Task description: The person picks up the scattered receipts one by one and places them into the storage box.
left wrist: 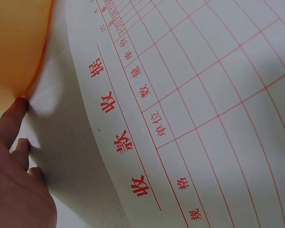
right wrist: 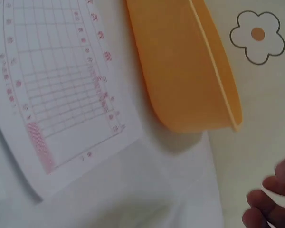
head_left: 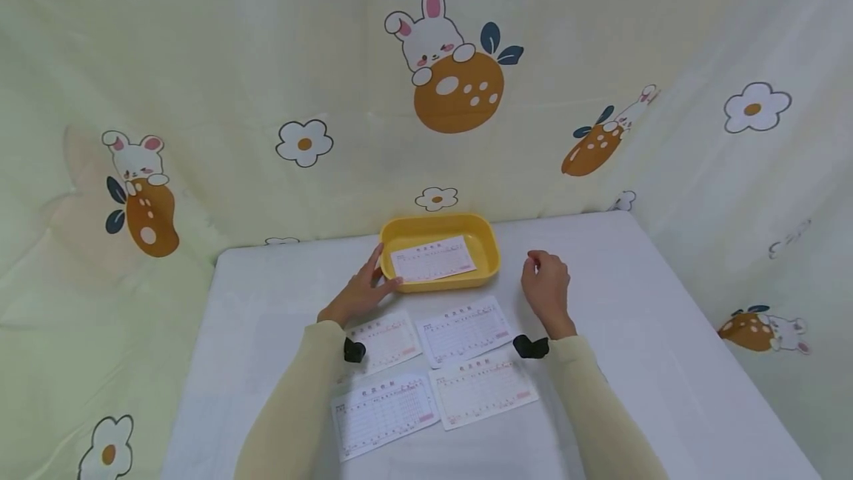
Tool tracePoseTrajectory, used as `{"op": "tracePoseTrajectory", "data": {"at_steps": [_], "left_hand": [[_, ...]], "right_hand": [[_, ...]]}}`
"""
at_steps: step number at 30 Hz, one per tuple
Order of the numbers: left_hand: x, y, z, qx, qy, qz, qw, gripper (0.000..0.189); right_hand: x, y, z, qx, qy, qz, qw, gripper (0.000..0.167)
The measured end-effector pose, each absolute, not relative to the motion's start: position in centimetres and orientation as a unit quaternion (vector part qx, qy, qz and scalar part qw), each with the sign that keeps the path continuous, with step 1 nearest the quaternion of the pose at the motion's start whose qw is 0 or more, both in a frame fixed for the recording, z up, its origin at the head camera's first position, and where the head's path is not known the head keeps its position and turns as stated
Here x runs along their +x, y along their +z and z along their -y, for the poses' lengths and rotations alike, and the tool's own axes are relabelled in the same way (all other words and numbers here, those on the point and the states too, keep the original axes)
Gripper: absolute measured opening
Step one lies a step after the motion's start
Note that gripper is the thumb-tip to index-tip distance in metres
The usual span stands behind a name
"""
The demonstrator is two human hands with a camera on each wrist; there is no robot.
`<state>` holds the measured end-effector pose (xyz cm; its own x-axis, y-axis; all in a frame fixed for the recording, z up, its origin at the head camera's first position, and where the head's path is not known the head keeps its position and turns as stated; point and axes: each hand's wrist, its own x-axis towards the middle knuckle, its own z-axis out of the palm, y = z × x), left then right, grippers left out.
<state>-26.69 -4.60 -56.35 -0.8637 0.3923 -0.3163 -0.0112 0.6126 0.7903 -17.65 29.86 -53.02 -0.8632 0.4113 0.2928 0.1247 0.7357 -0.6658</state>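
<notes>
In the head view, a yellow tray (head_left: 489, 261) stands at the back of the table with a printed receipt slip (head_left: 433, 259) inside it. My left hand (head_left: 360, 295) touches the tray's near left corner, thumb toward the front rim and fingers along the left side. To the right of the tray hovers my right hand (head_left: 548, 287), fingers loosely bent and holding nothing; the right wrist view shows these fingertips (right wrist: 259, 202) apart from the tray. Several more slips lie in front: a back right one (head_left: 464, 330), a back left one (head_left: 386, 343), a front right one (head_left: 484, 391) and a front left one (head_left: 385, 417).
The table (head_left: 666, 361) has a white cover. Behind it hangs a pale curtain (head_left: 346, 65) printed with rabbits and flowers, close to the tray's back. Both forearms flank the slips, and the left sleeve (head_left: 293, 398) lies beside the left ones.
</notes>
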Motion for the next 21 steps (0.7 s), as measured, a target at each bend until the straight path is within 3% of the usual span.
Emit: {"op": "tracePoseTrajectory", "data": {"at_steps": [6, 13, 21], "left_hand": [[-27.2, -57.1, 4.6, 0.104, 0.411, -0.874, 0.238, 0.101], [-27.4, -57.3, 4.6, 0.098, 0.407, -0.876, 0.239, 0.101], [-27.5, -57.4, 4.7, 0.105, 0.4, -0.879, 0.238, 0.101]], "right_hand": [[-17.3, -54.0, -31.1, -0.128, 0.358, 0.923, 0.062, 0.033], [-17.4, -55.6, -31.3, -0.112, 0.386, 0.914, -0.05, 0.031], [-17.7, -56.9, -31.3, -0.071, 0.398, 0.91, -0.087, 0.023]]}}
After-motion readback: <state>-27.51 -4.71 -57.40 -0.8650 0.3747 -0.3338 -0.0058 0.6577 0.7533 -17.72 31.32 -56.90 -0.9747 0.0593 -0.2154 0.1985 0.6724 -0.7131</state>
